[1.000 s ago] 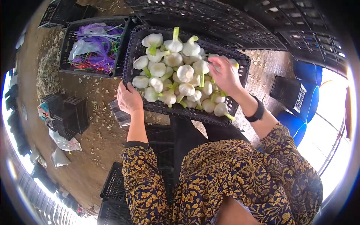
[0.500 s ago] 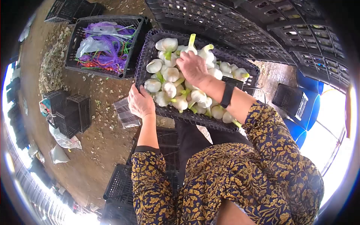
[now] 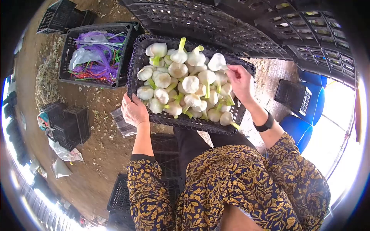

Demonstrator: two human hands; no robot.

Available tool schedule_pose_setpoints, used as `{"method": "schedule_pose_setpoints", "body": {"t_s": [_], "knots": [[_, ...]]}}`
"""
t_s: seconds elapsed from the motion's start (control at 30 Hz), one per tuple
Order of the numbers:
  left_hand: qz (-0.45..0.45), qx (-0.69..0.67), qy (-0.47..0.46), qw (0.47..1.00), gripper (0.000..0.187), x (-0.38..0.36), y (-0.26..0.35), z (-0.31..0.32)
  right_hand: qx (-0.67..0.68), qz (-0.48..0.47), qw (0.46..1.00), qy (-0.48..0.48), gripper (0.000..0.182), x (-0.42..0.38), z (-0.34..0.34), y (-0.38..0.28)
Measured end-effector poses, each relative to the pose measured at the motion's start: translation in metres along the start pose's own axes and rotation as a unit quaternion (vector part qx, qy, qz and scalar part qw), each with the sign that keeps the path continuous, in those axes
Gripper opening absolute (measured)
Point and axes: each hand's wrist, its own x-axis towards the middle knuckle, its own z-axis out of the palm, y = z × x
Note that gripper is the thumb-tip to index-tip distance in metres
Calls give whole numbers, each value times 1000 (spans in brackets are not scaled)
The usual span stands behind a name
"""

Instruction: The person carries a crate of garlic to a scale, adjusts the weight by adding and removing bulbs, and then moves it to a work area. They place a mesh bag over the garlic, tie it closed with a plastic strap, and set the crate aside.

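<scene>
A black plastic crate (image 3: 132, 65), its rim bound with dark purple netting, is full of white garlic bulbs (image 3: 190, 84) with short green stems. My left hand (image 3: 135, 110) grips the crate's near left corner, thumb over the rim and fingers outside. Over the right end of the crate, my right hand (image 3: 242, 84) pinches a garlic bulb (image 3: 217, 62) at its narrow end, thumb and forefinger together. That bulb's body points left, above the others. My other right fingers are curled and partly hidden.
Tall stacked black crates (image 3: 227, 29) stand just beyond. To the left, another crate (image 3: 129, 54) holds purple net bags (image 3: 101, 54) and plastic. Small black crates (image 3: 71, 125) sit on the littered dirt floor; blue barrels (image 3: 308, 104) stand at right.
My right hand has moved from the middle of the crate to its right end, where it now holds a bulb. The crate and my left hand appear slightly further left in view.
</scene>
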Motion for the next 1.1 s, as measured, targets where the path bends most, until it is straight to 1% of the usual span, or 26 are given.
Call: {"method": "schedule_pose_setpoints", "body": {"t_s": [0.03,0.07,0.1,0.13,0.17,0.2,0.27,0.3,0.33,0.37,0.4,0.47,0.5,0.53,0.6,0.63,0.67,0.73,0.77,0.83,0.93,0.97,1.0,1.07,1.1], "knots": [[25,-4,57,998,34,-1,0,4,-27,-18,999,-9,11,0,0,20],[25,-1,55,998,34,-2,-1,7,-52,-35,998,-17,13,0,2,41],[22,-3,57,998,34,-2,-1,7,-148,-71,985,-52,16,3,4,41],[19,-5,60,998,34,-1,0,5,-241,-108,961,-87,18,7,7,32],[16,-4,50,999,35,-1,0,4,-270,-46,954,-123,20,8,8,24],[15,2,45,999,35,-1,0,3,-282,-118,946,-109,21,8,8,42],[23,-9,57,998,36,-1,-1,5,-314,-105,938,-102,36,1,0,6],[25,-10,60,998,36,-1,0,5,-314,-104,938,-105,36,-2,6,11],[25,-8,58,998,36,0,1,4,-324,-114,927,-150,41,-7,14,19],[13,1,33,999,38,0,1,2,-331,-121,915,-196,46,-14,17,24],[3,8,11,1000,41,0,1,0,-329,-119,916,-197,46,-18,15,19],[0,6,20,1000,41,-2,1,4,-303,-81,912,-264,54,-17,4,9],[-2,8,17,1000,41,-2,1,2,-324,-155,909,-210,42,-18,1,10],[-5,7,19,1000,41,-1,2,1,-324,-157,909,-209,42,-21,-1,10],[-4,5,6,1000,41,0,-2,3,-197,-160,947,-194,28,-44,-7,5],[-2,13,14,1000,42,-1,-2,4,-237,-113,933,-247,15,-55,-11,-29],[0,19,25,1000,42,0,-1,5,-247,-185,903,-298,17,-65,-9,-32],[8,10,36,999,40,-2,0,3,-273,-223,889,-293,23,-81,11,-33],[13,0,48,999,37,-2,2,3,-274,-225,888,-292,23,-85,24,-29],[19,-2,54,998,37,-2,0,5,-316,-130,884,-319,31,-94,44,-22],[16,2,55,998,37,-2,2,3,-286,-103,894,-328,36,-93,41,-13],[8,6,49,999,38,-2,3,2,-239,-132,900,-339,38,-95,36,-7],[5,5,51,999,38,0,3,4,-240,-135,899,-340,38,-94,36,-7],[21,-12,59,998,38,-2,0,5,-252,-191,891,-326,39,-99,34,-10],[13,-6,44,999,38,-4,-1,4,-278,-171,875,-357,37,-98,34,-13]]}}
